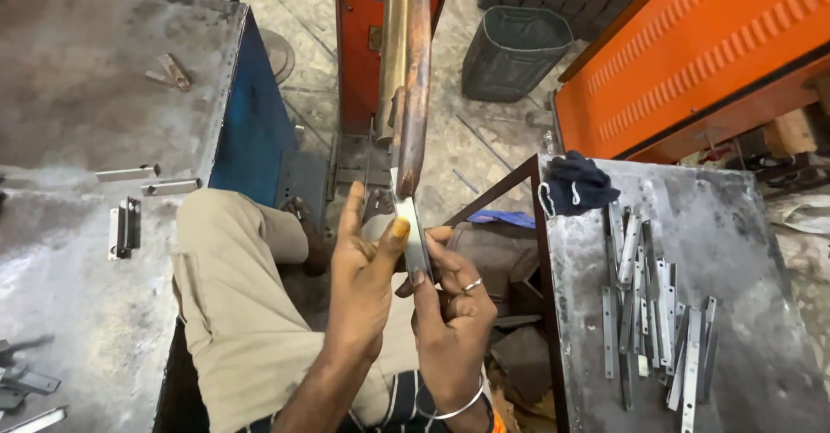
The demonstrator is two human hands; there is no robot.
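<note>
Grey steel table (78,96) on our far left, pretty scuffed up, with a few small metal brackets (126,226) lying on it and a couple of short flat bars (170,187) near its edge. Its side panel is painted blue (255,130). Moving along, our knee in beige trousers (233,295) sits just beside that table, and there's a foot down on the concrete floor next to it.

Then the hands, about dead centre. Our left hand (363,277) is grasping a thin flat metal strip (413,234), thumb pressed on its face and fingers stretched up behind it. Our right hand (454,312), with a ring and a silver bangle on the wrist, is curled around the same strip from the other side, fingertips pinching its lower end. So both hands are gripping it. The strip stands nearly upright, and its top end sits right at the tip of the copper-coloured rod (415,79) coming down from the red machine (359,44). We can't tell if they actually touch.

Further right there's a dark bucket (510,48) on the floor, then a second steel table (743,226) with a dark cloth (575,184) at its corner and a loose pile of similar strips (653,312). An orange ribbed panel (692,44) is behind it.
</note>
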